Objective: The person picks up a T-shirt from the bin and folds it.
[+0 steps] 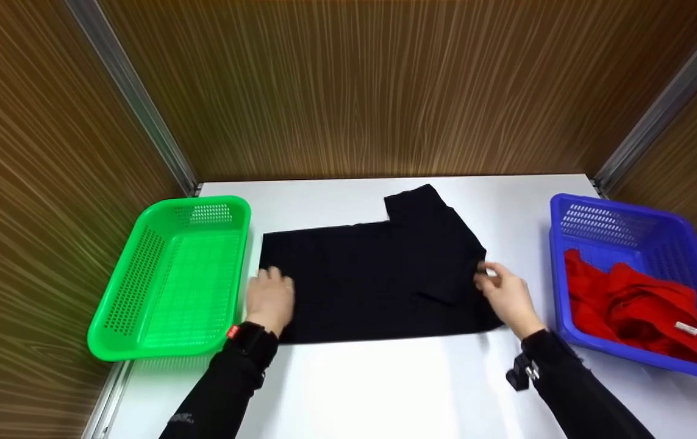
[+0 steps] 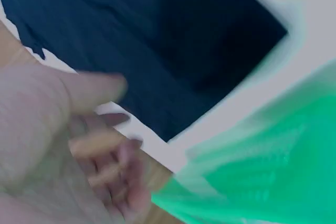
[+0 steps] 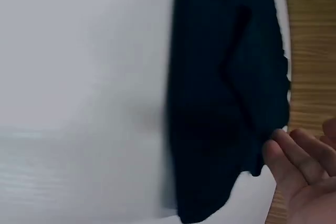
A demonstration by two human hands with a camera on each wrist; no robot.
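A black short-sleeved shirt (image 1: 348, 280) lies flat on the white table, folded lengthwise, with one sleeve (image 1: 415, 204) sticking out at the far side. My left hand (image 1: 270, 299) is over its left end, blurred; in the left wrist view the thumb and loosely bent fingers of that hand (image 2: 52, 124) hold nothing. At the shirt's right end is my right hand (image 1: 507, 302). The right wrist view shows its fairly straight fingers (image 3: 294, 153) at the cloth's edge, apparently touching it, with no clear grip.
On the left stands a green plastic basket (image 1: 241, 244) with nothing in it. A blue basket (image 1: 558, 268) on the right holds red cloth (image 1: 641, 305) with a white label. Wood-grain panels (image 1: 348, 91) wall in the table's back and sides.
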